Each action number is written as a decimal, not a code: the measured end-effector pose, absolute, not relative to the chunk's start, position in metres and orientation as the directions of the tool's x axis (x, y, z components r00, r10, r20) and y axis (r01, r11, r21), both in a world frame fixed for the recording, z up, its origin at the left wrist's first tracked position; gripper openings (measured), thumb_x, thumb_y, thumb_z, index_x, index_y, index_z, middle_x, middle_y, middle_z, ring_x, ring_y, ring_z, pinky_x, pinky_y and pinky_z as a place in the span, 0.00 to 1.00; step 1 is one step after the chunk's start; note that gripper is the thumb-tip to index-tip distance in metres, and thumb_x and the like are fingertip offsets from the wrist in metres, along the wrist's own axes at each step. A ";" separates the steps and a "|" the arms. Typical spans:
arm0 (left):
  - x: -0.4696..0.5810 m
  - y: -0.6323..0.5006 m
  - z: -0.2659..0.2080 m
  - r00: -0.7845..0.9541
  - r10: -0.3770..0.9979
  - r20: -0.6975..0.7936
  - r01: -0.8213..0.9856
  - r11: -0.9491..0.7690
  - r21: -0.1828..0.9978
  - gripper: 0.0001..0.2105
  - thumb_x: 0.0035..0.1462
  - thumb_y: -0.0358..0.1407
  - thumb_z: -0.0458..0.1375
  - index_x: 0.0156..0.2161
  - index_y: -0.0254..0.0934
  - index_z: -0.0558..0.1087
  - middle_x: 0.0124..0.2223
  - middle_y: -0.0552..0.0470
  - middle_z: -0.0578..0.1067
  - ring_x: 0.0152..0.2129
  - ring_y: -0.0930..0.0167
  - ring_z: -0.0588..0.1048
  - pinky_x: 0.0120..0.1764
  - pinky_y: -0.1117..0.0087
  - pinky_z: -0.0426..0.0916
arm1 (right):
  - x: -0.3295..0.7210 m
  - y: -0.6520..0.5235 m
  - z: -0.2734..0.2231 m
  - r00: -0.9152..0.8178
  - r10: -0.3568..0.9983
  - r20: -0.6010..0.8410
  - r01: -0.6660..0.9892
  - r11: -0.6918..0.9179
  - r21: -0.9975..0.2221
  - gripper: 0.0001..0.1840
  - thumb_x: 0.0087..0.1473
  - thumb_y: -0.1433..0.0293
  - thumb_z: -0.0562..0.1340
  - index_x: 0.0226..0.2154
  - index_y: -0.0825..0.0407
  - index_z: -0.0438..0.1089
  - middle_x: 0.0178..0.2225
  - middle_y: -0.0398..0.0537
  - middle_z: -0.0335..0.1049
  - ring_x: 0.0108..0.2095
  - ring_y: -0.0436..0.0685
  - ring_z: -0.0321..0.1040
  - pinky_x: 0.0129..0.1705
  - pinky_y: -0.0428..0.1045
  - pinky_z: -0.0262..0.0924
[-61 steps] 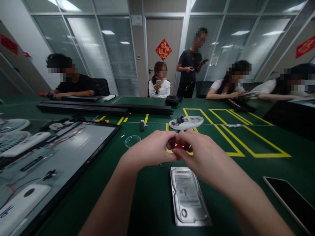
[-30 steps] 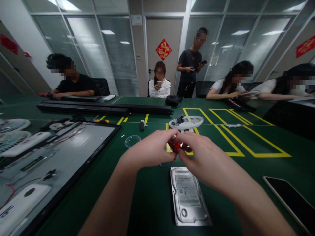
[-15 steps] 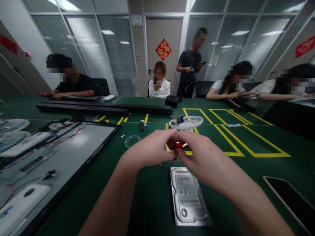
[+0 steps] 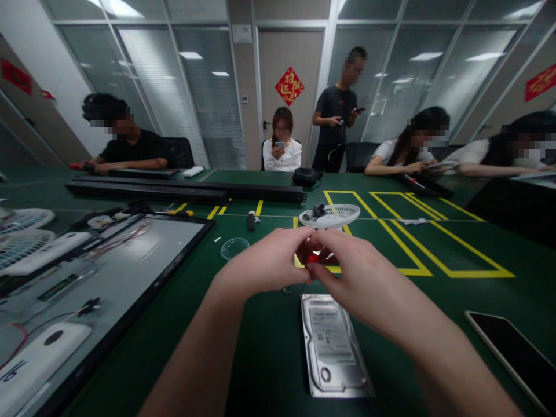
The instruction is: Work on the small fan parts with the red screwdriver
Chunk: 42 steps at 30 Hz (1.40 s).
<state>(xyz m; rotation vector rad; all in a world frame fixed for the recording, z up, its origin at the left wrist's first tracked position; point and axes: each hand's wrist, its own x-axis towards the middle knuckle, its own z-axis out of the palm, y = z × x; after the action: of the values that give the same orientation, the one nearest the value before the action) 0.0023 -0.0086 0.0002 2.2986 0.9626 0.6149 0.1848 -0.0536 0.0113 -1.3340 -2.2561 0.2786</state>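
Your right hand (image 4: 347,255) pinched a red screwdriver (image 4: 312,258), left hand (image 4: 278,258) unclear; the hard drive (image 4: 334,347) sat still lidded at six o'clock, apparent screws (image 4: 286,291) loose at seven.

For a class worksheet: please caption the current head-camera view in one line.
Left hand and right hand meet around a red tool near the far end of a silver hard drive.
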 end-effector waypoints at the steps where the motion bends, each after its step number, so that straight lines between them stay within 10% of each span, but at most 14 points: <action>1: 0.002 -0.008 0.000 0.630 0.755 0.180 0.493 -0.568 0.659 0.18 0.51 0.30 0.65 0.49 0.39 0.74 0.46 0.51 0.80 0.41 0.66 0.77 0.41 0.66 0.68 | 0.185 -0.053 0.011 -0.384 0.869 0.311 0.774 0.487 -0.405 0.11 0.60 0.73 0.63 0.45 0.48 0.74 0.43 0.48 0.75 0.41 0.59 0.71 0.42 0.53 0.61; 42: 0.003 -0.007 -0.002 0.631 0.758 0.167 0.500 -0.562 0.659 0.16 0.52 0.30 0.64 0.48 0.37 0.75 0.42 0.50 0.81 0.36 0.67 0.78 0.37 0.68 0.69 | 0.186 -0.053 0.012 -0.356 0.872 0.335 0.782 0.474 -0.404 0.08 0.60 0.76 0.62 0.41 0.50 0.73 0.42 0.49 0.75 0.41 0.59 0.72 0.40 0.51 0.62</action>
<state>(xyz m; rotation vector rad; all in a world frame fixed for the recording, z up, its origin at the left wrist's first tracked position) 0.0030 -0.0066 -0.0015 2.2821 0.9811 0.5934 0.1859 -0.0530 0.0125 -1.3696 -2.2198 0.2361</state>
